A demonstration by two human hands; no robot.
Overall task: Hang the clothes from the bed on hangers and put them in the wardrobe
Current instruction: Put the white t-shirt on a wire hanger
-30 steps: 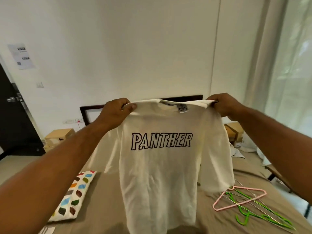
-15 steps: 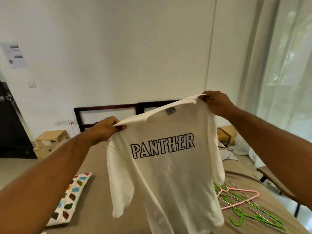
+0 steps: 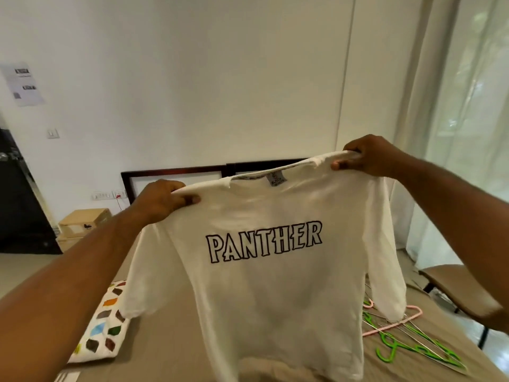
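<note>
Nearest, a brown bed (image 3: 170,348) spread across the lower frame, with a white pillow (image 3: 102,326) patterned in coloured patches at near left and a loose heap of hangers at near right: a pink hanger (image 3: 391,326), green hangers (image 3: 392,351), thin wire ones among them. Above the bed, held up facing the camera, a white T-shirt (image 3: 275,285) printed PANTHER, hem hanging just over the bedcover, one sleeve dangling in front of the hangers. Left hand (image 3: 162,197) closed on the shirt's left-side shoulder, fingers curled over the top edge, thumb pressed to the front. Right hand (image 3: 366,158) gripping the right-side shoulder the same way, held higher, neckline sloping up to the right. Judged early for this garment: lifted off the bed, not yet on any hanger, hangers untouched, hanging and carrying to the wardrobe all left to do. No wardrobe in view, and no other clothes visible on the bed. Farther right, a brown-seated chair (image 3: 451,285). Far left by the wall, stacked cardboard boxes (image 3: 85,220), flaps shut, contents hidden. Beyond, a dark headboard (image 3: 176,171) against a white wall.
</note>
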